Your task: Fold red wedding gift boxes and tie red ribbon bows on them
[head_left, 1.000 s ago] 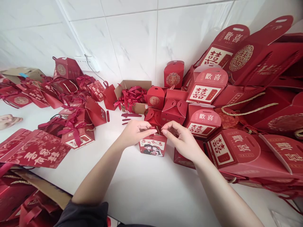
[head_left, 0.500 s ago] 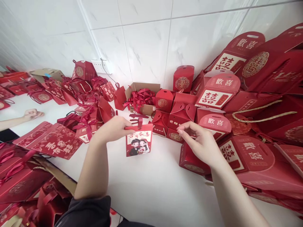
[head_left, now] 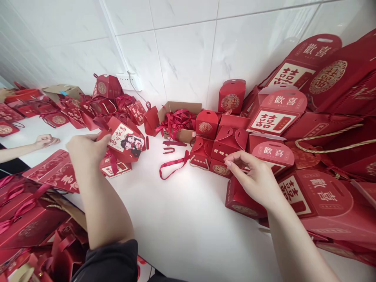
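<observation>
Left of the frame's centre, the left hand (head_left: pixel 88 150) grasps a small red box (head_left: pixel 118 154) by its upper end, likely because a hold there leaves the printed couple (head_left: pixel 132 145) uncovered, though hidden fingers make its firmness hard to judge. Right of centre, the right hand (head_left: pixel 254 172) is slack, holding nothing visible, beside stacked boxes (head_left: pixel 273 150). Mid-frame, a ribbon loop (head_left: pixel 186 157) lies below an open carton (head_left: pixel 188 136) that likely keeps the ribbons (head_left: pixel 178 122) heaped.

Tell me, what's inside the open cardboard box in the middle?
The open cardboard box holds a tangled heap of red ribbons. They cover its bottom, so anything underneath cannot be seen.
</observation>
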The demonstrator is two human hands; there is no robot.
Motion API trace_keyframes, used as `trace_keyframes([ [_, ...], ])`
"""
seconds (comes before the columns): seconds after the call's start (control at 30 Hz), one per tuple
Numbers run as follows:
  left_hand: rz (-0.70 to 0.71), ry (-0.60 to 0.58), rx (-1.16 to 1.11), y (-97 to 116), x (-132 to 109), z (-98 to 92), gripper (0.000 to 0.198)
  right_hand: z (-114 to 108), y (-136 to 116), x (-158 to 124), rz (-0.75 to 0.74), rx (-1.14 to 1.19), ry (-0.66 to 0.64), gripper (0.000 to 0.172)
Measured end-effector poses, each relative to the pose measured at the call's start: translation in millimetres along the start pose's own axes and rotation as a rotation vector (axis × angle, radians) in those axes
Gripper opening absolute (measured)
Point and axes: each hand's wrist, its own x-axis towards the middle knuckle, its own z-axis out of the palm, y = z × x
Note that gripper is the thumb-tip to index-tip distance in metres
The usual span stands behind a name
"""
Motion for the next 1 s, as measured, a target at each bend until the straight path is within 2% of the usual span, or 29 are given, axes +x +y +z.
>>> trace_keyframes([
  [0.07,-0.020,-0.107,0.080,0.9,4.7,14.8,0.022,0.7,-1.2,-0.3,-0.011,-0.014,-0.002,0.011],
  [0.2,0.021,-0.224,0.160,8.7,5.1,44.1,0.016,0.3,-3.0,-0.6,-0.031,-0.021,-0.017,0.009],
  [0.27,0.006,-0.284,0.189,13.9,0.4,50.0,0.018,-0.9,-3.6,-0.6,-0.045,-0.022,-0.025,0.008],
  [0.33,-0.026,-0.309,0.223,20.7,-6.9,47.8,0.031,-2.8,-4.2,-0.8,-0.060,-0.031,-0.027,0.008],
  [0.37,-0.027,-0.286,0.232,25.0,-11.1,44.8,0.040,-4.0,-4.4,-0.9,-0.066,-0.039,-0.026,0.008],
  [0.43,0.057,-0.164,0.197,35.3,-19.7,38.4,0.051,-6.7,-5.1,-1.2,-0.072,-0.052,-0.022,0.008],
  [0.5,0.232,-0.080,0.087,46.6,-26.9,37.0,0.043,-9.4,-6.1,-1.3,-0.076,-0.054,-0.015,0.008],
  [0.53,0.324,-0.131,0.018,51.9,-29.8,39.4,0.037,-10.6,-6.6,-1.3,-0.078,-0.054,-0.011,0.008],
  [0.6,0.452,-0.427,-0.090,60.5,-34.7,50.4,0.031,-12.6,-7.8,-1.2,-0.083,-0.057,-0.004,0.008],
  [0.67,0.490,-0.739,-0.128,65.8,-39.7,67.3,0.031,-14.1,-9.0,-1.2,-0.087,-0.069,-0.005,0.008],
  [0.7,0.490,-0.827,-0.127,67.4,-42.7,76.7,0.031,-14.8,-9.5,-1.3,-0.091,-0.074,-0.008,0.008],
  [0.83,0.472,-0.928,-0.119,68.7,-55.0,110.1,0.033,-16.9,-10.7,-2.6,-0.107,-0.067,-0.027,0.007],
  [1.0,0.465,-1.012,-0.140,60.9,-54.4,137.4,0.033,-19.6,-11.3,-3.2,-0.110,-0.055,-0.037,0.007],
])
